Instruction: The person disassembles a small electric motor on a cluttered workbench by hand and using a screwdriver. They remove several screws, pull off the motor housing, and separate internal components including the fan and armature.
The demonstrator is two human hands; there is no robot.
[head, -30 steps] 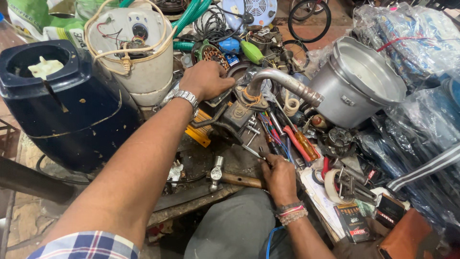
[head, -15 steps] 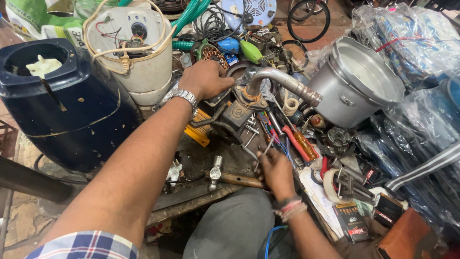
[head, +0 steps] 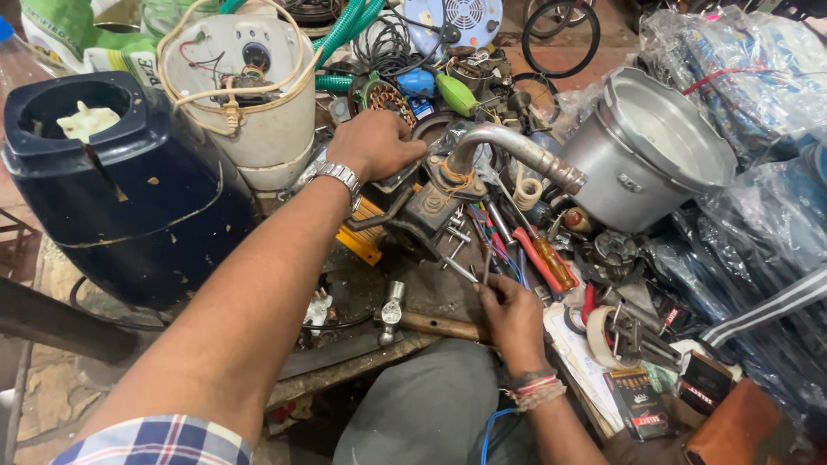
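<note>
My left hand (head: 372,143), with a metal wristwatch (head: 336,176) on the wrist, rests palm down on a dark metal part beside a bent silver pipe (head: 514,148) that rises from a block wound with copper wire. My right hand (head: 510,317), thread bands at its wrist, lies lower on the cluttered bench with its fingers pinched on a thin metal tool (head: 463,271) among several screwdrivers (head: 541,255). A small hammer (head: 412,319) lies just left of that hand.
A dark blue appliance housing (head: 121,189) stands at the left, a white one (head: 250,95) behind it. A steel pot (head: 642,151) lies tilted at the right by plastic-wrapped goods (head: 758,86). Green hose (head: 345,34), tape roll (head: 594,336) and small boxes (head: 637,400) crowd the bench.
My right hand has shifted slightly up and left among the tools. My left hand stays on the part by the pipe.
</note>
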